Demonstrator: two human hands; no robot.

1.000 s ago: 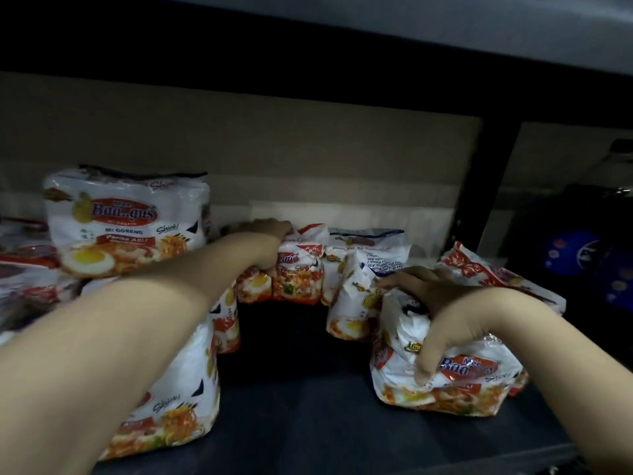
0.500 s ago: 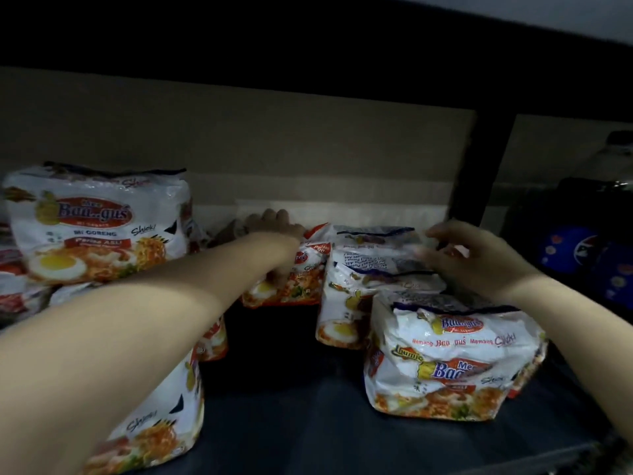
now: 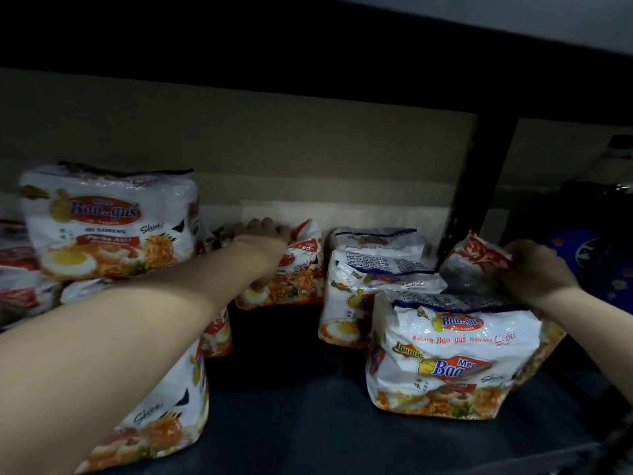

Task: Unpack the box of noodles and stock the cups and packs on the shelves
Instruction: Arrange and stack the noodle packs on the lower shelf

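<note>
I see the dark shelf (image 3: 308,423) crowded with noodle packs; a stacked pack (image 3: 109,221) flanks my left arm. My left hand (image 3: 263,231) grips the back pack (image 3: 294,269). My right hand (image 3: 534,272) pinches a red-white pack (image 3: 476,258) above the front pack (image 3: 455,354).

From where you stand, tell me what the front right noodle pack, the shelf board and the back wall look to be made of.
Front right noodle pack: thin glossy plastic film, judging by its crinkles and bright glints. Shelf board: dark, smooth, with a dull sheen, perhaps painted metal or laminate; the dim light leaves it open. Back wall: flat matte beige panel, possibly board or cardboard; I cannot tell which.
</note>
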